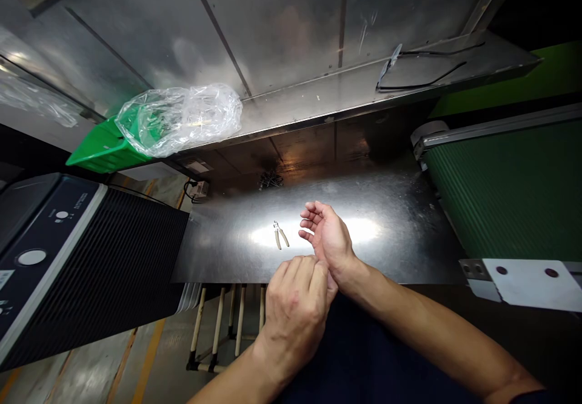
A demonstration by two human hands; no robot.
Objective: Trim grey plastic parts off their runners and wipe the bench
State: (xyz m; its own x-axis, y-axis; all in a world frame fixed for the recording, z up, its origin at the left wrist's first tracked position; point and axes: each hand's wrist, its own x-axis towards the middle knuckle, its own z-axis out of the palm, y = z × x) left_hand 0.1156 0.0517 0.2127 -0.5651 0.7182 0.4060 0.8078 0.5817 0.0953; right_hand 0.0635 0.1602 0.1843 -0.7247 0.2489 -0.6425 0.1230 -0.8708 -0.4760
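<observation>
My left hand (297,307) is closed, knuckles up, with its fingers curled in against the heel of my right hand. Whatever its fingertips grip, if anything, is hidden behind the knuckles. My right hand (331,237) shows its palm, the fingers apart and slightly bent, with nothing in them. Both hands are in front of the near part of a shiny metal table (227,252). Just left of my right fingers lies a small pair of cutting pliers (280,236) with beige handles, its handles spread. Farther back sits a dark clump of small thin pieces (270,179).
Above the table runs a metal shelf (291,104) bearing glasses (391,67), a green bin (97,149) and a clear plastic bag (195,116). A green conveyor belt (509,185) borders the right; a black machine (113,258) borders the left. Pipe framing (218,325) stands below.
</observation>
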